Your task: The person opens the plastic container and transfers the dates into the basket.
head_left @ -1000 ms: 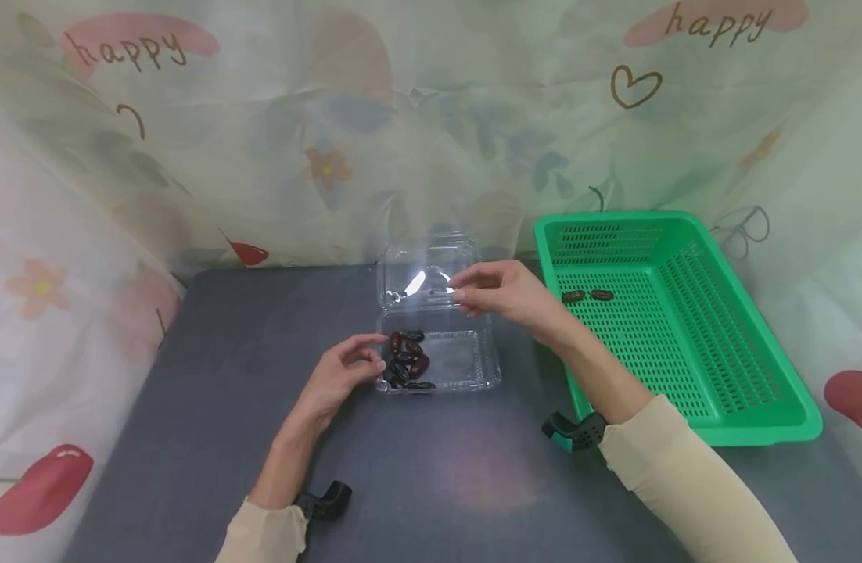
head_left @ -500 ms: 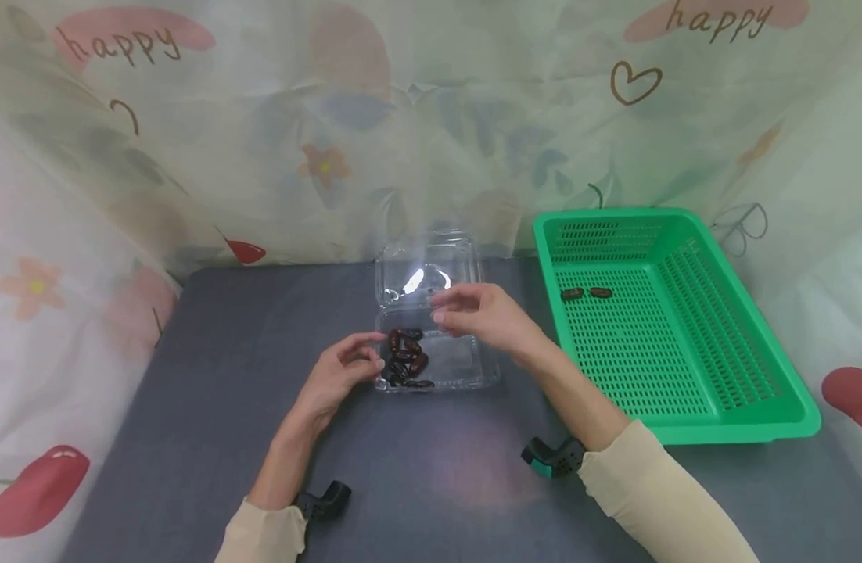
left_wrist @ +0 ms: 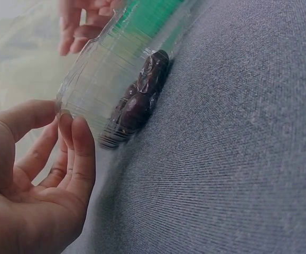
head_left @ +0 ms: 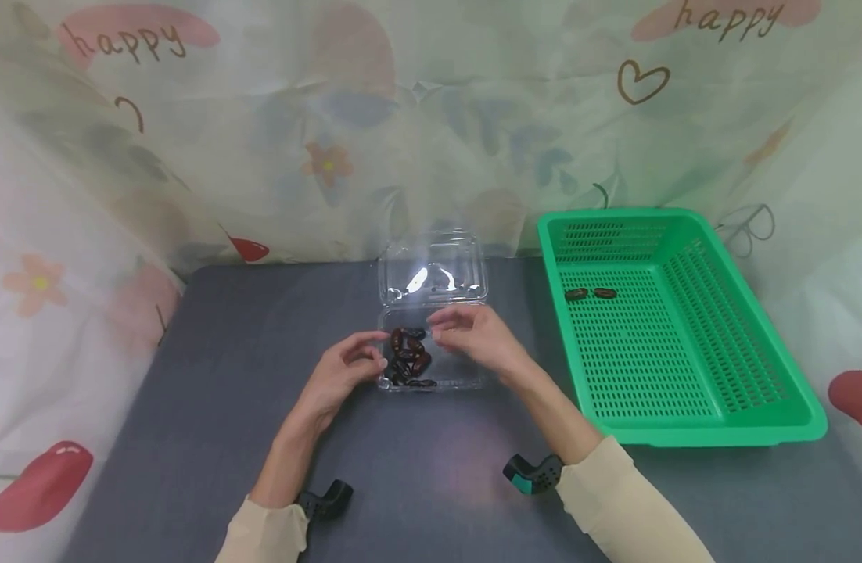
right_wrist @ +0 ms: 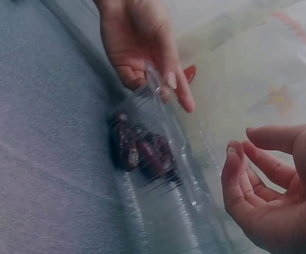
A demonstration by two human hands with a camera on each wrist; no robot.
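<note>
A clear plastic container (head_left: 466, 383) stands with its lid up, several dark brown dates (head_left: 420, 363) clustered in its left part. At its left rim, my left hand (head_left: 343, 371) touches the plastic with curved fingers; in the left wrist view this hand (left_wrist: 47, 174) pinches the rim between its fingertips. My right hand (head_left: 476, 336) hovers above the right part of the container, thumb and fingers loosely bent. No date shows between the fingers of the right hand (right_wrist: 274, 185) in the right wrist view.
On the right of the dark cloth-covered table (head_left: 417, 485) stands a green slotted basket (head_left: 698, 436). Two dates (head_left: 604, 293) lie near its left wall. Behind the container's raised lid (head_left: 434, 274) hangs a printed curtain (head_left: 431, 141).
My right hand has moved left and toward the front, from beside the lid to above the container's base. The left hand has stayed at the rim.
</note>
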